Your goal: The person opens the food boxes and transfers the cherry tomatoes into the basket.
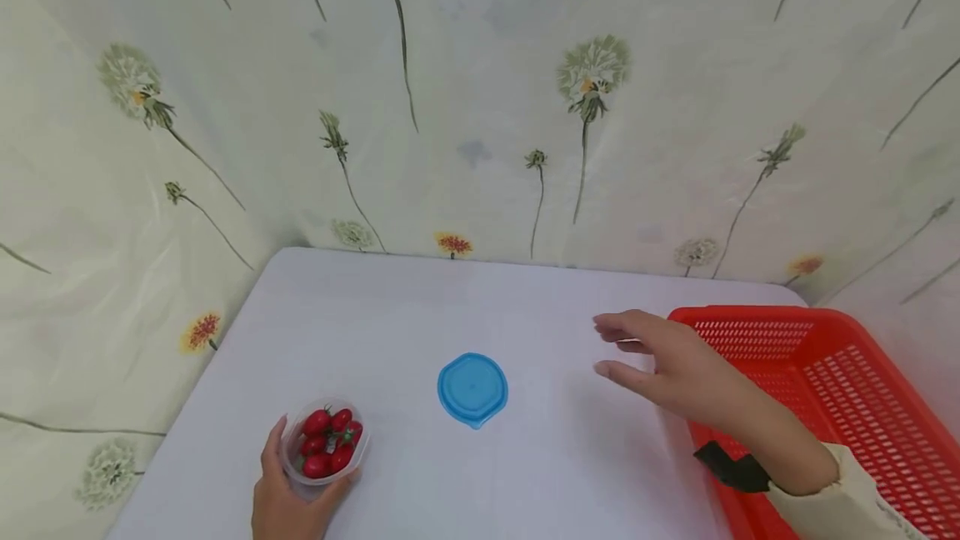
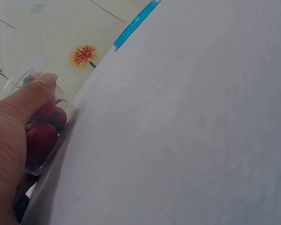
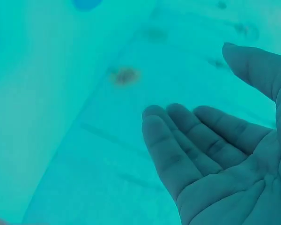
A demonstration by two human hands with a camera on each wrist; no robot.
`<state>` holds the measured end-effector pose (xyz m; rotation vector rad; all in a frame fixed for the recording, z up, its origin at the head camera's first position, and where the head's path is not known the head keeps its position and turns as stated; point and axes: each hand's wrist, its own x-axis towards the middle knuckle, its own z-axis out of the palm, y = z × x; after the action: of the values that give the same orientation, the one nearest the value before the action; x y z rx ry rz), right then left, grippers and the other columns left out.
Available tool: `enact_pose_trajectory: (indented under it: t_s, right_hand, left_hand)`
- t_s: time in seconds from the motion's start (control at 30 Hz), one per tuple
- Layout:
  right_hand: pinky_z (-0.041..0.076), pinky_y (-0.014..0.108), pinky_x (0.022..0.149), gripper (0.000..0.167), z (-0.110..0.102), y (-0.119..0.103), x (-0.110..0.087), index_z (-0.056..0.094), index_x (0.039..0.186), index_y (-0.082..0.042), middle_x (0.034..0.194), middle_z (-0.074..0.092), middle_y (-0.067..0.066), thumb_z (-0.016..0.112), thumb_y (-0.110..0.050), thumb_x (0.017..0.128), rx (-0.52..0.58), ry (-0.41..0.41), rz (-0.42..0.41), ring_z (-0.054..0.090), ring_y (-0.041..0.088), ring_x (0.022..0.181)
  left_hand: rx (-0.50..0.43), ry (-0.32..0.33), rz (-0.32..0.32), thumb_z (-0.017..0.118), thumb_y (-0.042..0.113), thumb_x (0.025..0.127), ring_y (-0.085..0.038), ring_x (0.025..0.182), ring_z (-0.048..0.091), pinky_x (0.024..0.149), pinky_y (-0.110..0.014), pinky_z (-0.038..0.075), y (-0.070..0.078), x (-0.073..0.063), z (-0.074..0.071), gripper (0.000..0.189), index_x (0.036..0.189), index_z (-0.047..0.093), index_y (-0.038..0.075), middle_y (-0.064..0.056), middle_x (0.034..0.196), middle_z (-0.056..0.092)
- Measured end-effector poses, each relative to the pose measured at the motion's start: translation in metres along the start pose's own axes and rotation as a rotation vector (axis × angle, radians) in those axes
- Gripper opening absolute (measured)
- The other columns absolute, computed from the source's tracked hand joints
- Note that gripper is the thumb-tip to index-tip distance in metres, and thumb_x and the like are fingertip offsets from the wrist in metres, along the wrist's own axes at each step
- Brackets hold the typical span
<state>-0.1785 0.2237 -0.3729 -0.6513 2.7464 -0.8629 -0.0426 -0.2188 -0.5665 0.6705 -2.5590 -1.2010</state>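
My left hand point(image 1: 291, 507) grips a clear plastic tub point(image 1: 300, 486) at the near left of the table, thumb on one side and fingers on the other. Several red cherry tomatoes point(image 1: 318, 465) with green stems lie in the uncovered tub. In the left wrist view the thumb point(image 2: 35, 96) presses along the tub's wall. A blue lid point(image 1: 472, 388) lies flat on the table, to the right of the tub. My right hand point(image 1: 660, 357) is above the table on the right, fingers loosely bent and thumb apart, holding nothing; the right wrist view shows its bare palm point(image 3: 234, 187).
A red plastic basket point(image 1: 832, 382) with perforated walls stands at the right, partly beneath my right forearm. The white table point(image 1: 390, 298) meets a cloth backdrop point(image 1: 480, 107) printed with dandelions at its far and left edges. The right wrist view is tinted cyan.
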Motion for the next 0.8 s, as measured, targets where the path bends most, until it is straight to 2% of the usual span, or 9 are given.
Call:
enact_pose_trajectory:
  t_s: [0.13, 0.27, 0.43, 0.57, 0.67, 0.8]
  right_hand:
    - [0.062, 0.038, 0.087, 0.064, 0.019, -0.022, 0.015, 0.057, 0.148, -0.016, 0.139, 0.065, 0.005, 0.079, -0.041, 0.094, 0.010, -0.106, -0.067, 0.066, 0.028, 0.122]
    - [0.060, 0.036, 0.090, 0.064, 0.039, -0.042, 0.029, 0.055, 0.151, -0.017, 0.141, 0.063, 0.002, 0.077, -0.041, 0.095, 0.025, -0.207, -0.138, 0.066, 0.024, 0.122]
    - [0.058, 0.033, 0.096, 0.057, 0.071, -0.065, 0.046, 0.057, 0.147, -0.017, 0.140, 0.061, -0.005, 0.077, -0.034, 0.097, 0.074, -0.304, -0.268, 0.064, 0.017, 0.120]
    - [0.052, 0.031, 0.104, 0.057, 0.097, -0.082, 0.057, 0.054, 0.150, -0.015, 0.146, 0.058, -0.006, 0.075, -0.032, 0.099, 0.007, -0.368, -0.335, 0.059, 0.012, 0.126]
    - [0.046, 0.032, 0.112, 0.062, 0.115, -0.096, 0.064, 0.050, 0.154, -0.013, 0.153, 0.053, -0.005, 0.073, -0.034, 0.100, -0.067, -0.412, -0.365, 0.052, 0.012, 0.138]
    - [0.043, 0.030, 0.113, 0.064, 0.138, -0.113, 0.075, 0.047, 0.156, -0.012, 0.156, 0.051, -0.003, 0.071, -0.034, 0.102, -0.103, -0.426, -0.448, 0.048, 0.012, 0.143]
  left_hand:
    - [0.008, 0.016, 0.004, 0.099, 0.047, 0.067, -0.051, 0.131, 0.053, 0.101, -0.072, 0.045, -0.002, -0.001, 0.001, 0.128, 0.164, 0.022, 0.015, -0.028, 0.150, 0.050]
    - [0.001, 0.015, 0.005, 0.099, 0.049, 0.067, -0.050, 0.132, 0.053, 0.101, -0.072, 0.045, -0.002, 0.000, 0.001, 0.128, 0.164, 0.022, 0.015, -0.026, 0.152, 0.049]
    - [0.005, 0.009, 0.002, 0.098, 0.049, 0.068, -0.049, 0.133, 0.052, 0.102, -0.072, 0.044, 0.000, 0.000, 0.000, 0.127, 0.164, 0.022, 0.015, -0.025, 0.153, 0.048]
    - [0.011, -0.006, -0.024, 0.097, 0.052, 0.068, -0.049, 0.134, 0.051, 0.103, -0.072, 0.043, 0.001, -0.001, 0.000, 0.129, 0.165, 0.020, 0.016, -0.025, 0.153, 0.047]
    - [0.028, -0.010, -0.035, 0.097, 0.053, 0.068, -0.049, 0.133, 0.051, 0.103, -0.072, 0.043, 0.002, -0.002, 0.000, 0.129, 0.165, 0.020, 0.016, -0.026, 0.153, 0.047]
    - [0.040, -0.014, -0.031, 0.097, 0.049, 0.070, -0.049, 0.134, 0.050, 0.104, -0.072, 0.042, 0.003, -0.002, 0.000, 0.127, 0.165, 0.019, 0.015, -0.026, 0.153, 0.048]
